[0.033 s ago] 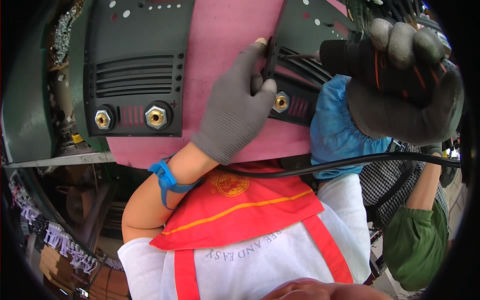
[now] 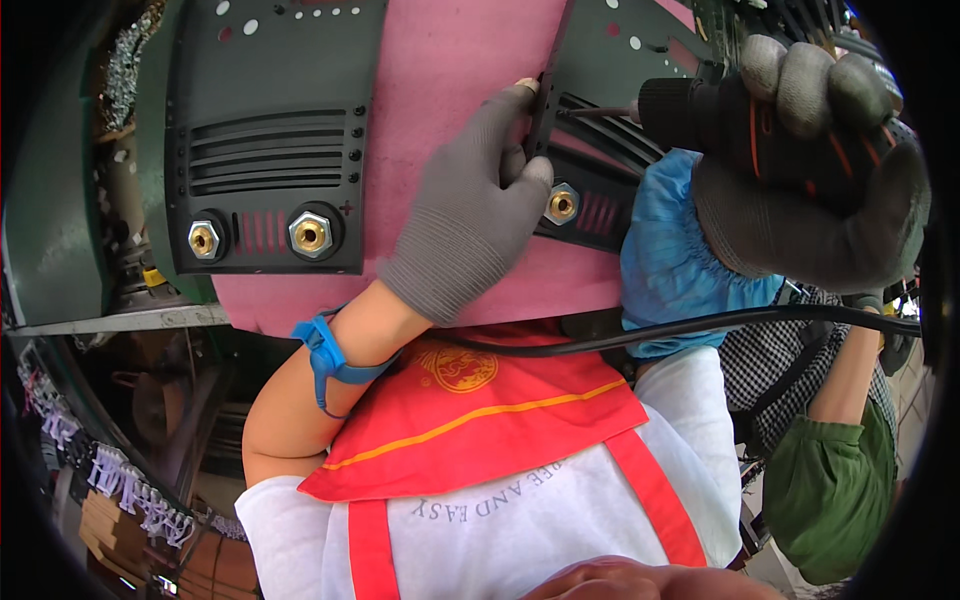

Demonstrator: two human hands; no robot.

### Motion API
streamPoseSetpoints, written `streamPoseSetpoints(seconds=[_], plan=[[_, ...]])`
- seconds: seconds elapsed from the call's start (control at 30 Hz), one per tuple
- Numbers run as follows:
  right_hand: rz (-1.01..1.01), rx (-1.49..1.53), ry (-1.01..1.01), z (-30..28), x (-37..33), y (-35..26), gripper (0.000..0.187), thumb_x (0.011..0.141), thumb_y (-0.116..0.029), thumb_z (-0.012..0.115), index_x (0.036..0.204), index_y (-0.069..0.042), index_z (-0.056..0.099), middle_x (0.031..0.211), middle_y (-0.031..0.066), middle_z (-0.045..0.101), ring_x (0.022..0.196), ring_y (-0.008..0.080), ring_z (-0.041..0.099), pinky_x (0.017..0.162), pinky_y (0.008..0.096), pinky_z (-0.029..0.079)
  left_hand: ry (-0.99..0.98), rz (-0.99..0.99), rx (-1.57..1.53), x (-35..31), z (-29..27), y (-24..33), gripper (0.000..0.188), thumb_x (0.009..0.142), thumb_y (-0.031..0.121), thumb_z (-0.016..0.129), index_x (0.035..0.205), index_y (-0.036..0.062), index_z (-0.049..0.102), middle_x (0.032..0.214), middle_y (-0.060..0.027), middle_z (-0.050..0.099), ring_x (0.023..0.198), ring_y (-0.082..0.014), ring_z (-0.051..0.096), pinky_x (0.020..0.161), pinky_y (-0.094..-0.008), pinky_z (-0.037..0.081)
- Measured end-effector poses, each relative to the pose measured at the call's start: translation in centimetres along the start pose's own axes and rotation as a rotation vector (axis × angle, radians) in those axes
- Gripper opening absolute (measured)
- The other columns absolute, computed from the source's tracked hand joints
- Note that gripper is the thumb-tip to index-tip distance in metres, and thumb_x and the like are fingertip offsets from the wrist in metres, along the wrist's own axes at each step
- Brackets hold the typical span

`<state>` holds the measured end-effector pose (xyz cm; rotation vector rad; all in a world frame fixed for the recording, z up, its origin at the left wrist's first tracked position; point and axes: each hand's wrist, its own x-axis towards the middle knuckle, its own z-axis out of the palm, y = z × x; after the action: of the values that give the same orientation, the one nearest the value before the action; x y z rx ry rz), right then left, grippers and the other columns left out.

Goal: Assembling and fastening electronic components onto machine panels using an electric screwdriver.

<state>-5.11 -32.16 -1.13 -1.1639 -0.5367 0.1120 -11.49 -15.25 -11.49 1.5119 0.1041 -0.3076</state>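
Since the earlier frame, our left hand has edged slightly leftward at the wrist. Its half-spread fingers meet the slanted black panel, toward the pink mat's right edge; we can't tell whether they grip. Our right hand stays wrapped around the power driver, hiding part of it. The panel's top is cut off.

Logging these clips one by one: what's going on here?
The person's grey-gloved left grip touches the edge of a slanted black slotted panel. The grey-gloved right grip holds a black, orange-lined power driver, its thin metal bit near the slots; contact is unclear. Another black slotted panel, with two brass-centred fittings, lies to the left.
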Motion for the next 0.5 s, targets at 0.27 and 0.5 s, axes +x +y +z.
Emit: streamPoseSetpoints(seconds=[0.27, 0.5], plan=[[0.016, 0.01, -0.044, 0.2, 0.5, 1.0, 0.033, 0.091, -0.03, 0.047, 0.107, 0.0, 0.048, 0.083, 0.0071, 0.049, 0.081, 0.0187, 0.046, 0.073, 0.0346, 0.038, 0.016, 0.006, 0.075, 0.0, 0.2, 0.5, 0.042, 0.084, 0.002, 0.053, 0.125, -0.0021, 0.048, 0.062, -0.0041, 0.044, 0.055, -0.011, 0.046, 0.054, -0.0276, 0.042], [0.012, -0.03, -0.104, -0.3, 1.6, 2.0, 0.034, 0.091, -0.029, 0.047, 0.107, 0.0, 0.048, 0.083, 0.0075, 0.049, 0.079, 0.0189, 0.046, 0.073, 0.0351, 0.038, 0.111, 0.111, 0.162, -0.2, 0.9, -0.3, 0.039, 0.085, 0.002, 0.054, 0.124, -0.0029, 0.049, 0.061, -0.0004, 0.042, 0.054, -0.0062, 0.042, 0.053, -0.0247, 0.04]])
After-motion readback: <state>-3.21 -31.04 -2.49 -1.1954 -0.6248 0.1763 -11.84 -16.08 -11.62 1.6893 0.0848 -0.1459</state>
